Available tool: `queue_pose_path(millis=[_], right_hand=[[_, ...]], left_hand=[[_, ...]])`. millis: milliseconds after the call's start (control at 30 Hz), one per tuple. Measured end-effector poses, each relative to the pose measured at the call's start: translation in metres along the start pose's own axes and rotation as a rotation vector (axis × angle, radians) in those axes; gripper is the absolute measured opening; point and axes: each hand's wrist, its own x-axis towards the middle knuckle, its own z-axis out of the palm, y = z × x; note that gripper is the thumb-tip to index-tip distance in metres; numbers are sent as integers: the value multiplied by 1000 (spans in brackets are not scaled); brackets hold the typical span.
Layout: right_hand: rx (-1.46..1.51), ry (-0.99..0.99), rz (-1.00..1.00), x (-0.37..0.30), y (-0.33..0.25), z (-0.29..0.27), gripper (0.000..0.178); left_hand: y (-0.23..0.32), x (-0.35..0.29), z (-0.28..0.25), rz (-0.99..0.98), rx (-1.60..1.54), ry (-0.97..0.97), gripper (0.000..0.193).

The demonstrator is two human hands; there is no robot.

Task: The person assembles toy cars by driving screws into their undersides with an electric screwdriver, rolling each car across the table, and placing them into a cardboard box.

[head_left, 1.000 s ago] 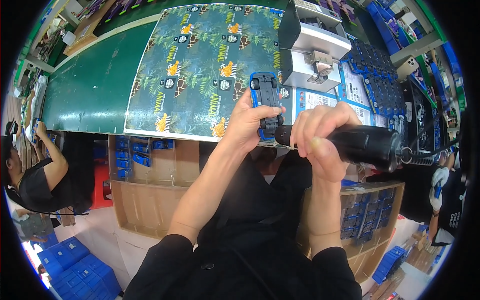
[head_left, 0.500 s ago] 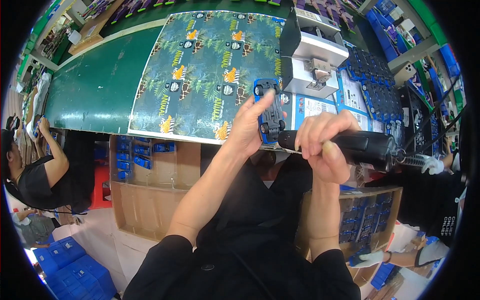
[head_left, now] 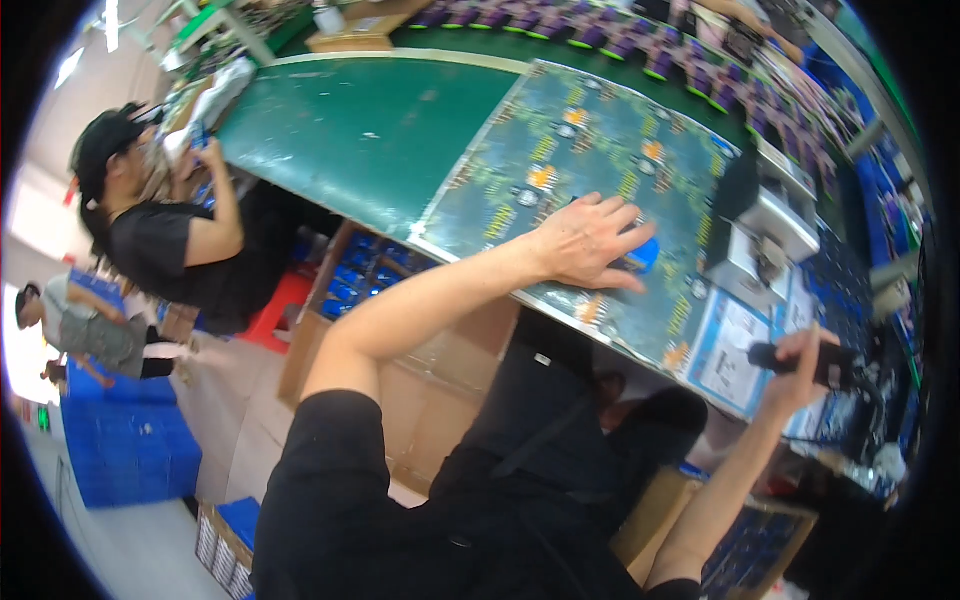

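Observation:
Over the patterned mat (head_left: 560, 130), my left hand (head_left: 585, 245) reaches across with its fingers and thumb around a blue toy car (head_left: 643, 257). Only the car's blue end shows between the fingers; the palm covers the rest, and the picture is smeared there. At the bench's right side, my right hand (head_left: 800, 365) is wrapped around a black electric screwdriver (head_left: 768, 357), its end pointing left over the printed sheets (head_left: 735, 335).
A metal fixture (head_left: 755, 260) stands right of the mat, with rows of dark toy car parts (head_left: 845, 285) beyond. Cardboard boxes (head_left: 450, 370) sit below the bench. A co-worker (head_left: 180, 220) sits at the left. Blue crates (head_left: 130, 450) stand on the floor.
My left hand has brought the toy car from the bench's front edge onto the mat; its underside no longer shows. My right hand has moved away rightward with the screwdriver. The view has turned left.

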Motion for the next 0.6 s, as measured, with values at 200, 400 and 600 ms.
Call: queue_pose_path(millis=[200,400,600], right_hand=[[0,-76,-18,1,5,7,8],[-19,-62,-39,-1,7,9,10],[31,48,52,-12,-10,3,18]], left_hand=[[-112,-106,-76,-118,498,-109,85],[-115,-166,-72,-438,454,126,76],[33,-39,12,26,-107,355,53]])
